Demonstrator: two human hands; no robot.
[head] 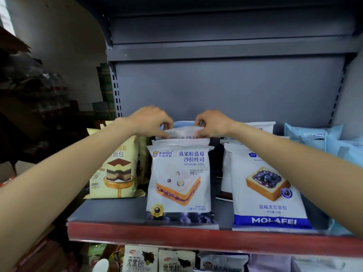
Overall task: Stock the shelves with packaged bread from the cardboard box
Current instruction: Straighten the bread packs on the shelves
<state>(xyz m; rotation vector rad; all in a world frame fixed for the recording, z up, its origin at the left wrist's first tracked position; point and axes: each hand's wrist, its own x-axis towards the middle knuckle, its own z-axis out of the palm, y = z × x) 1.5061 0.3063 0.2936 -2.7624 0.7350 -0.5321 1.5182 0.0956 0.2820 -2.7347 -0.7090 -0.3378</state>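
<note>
A row of white blueberry toast packs (pixel 179 181) stands upright in the middle of the grey shelf (pixel 110 211). Behind the front pack, my left hand (pixel 151 122) and my right hand (pixel 213 124) pinch the top corners of another white pack (pixel 183 132) in the same row. That pack is mostly hidden by the packs in front of it. The cardboard box is not in view.
Yellow cake-bread packs (pixel 115 167) stand to the left, white-and-blue MOLAFEI blueberry packs (pixel 269 189) to the right, pale blue packs (pixel 322 138) at the far right. The shelf has a red front edge (pixel 176 235). More packs (pixel 140 260) fill the shelf below. An upper shelf (pixel 225 50) overhangs.
</note>
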